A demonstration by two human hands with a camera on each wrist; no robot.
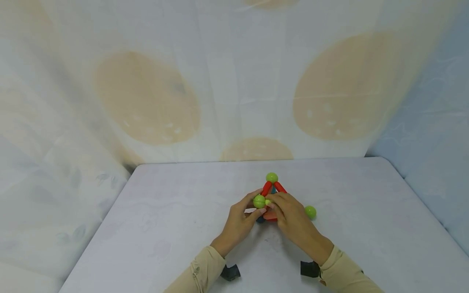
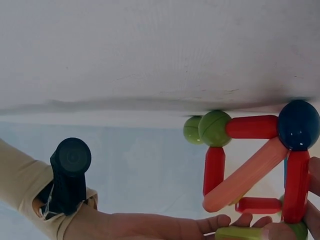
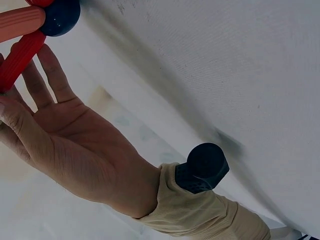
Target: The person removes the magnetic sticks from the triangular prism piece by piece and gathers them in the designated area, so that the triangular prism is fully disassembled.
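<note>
Both hands met at a toy frame of red rods and green balls on the desk. The left hand pinched a green ball; the right hand gripped a yellow-green rod beside it.

Makeshift recording booth; cloth backdrop, covered table.

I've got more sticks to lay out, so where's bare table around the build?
Bare table left of the left hand, right of the loose green ball, and behind the top ball. Crowded around the right hand and build.
</note>
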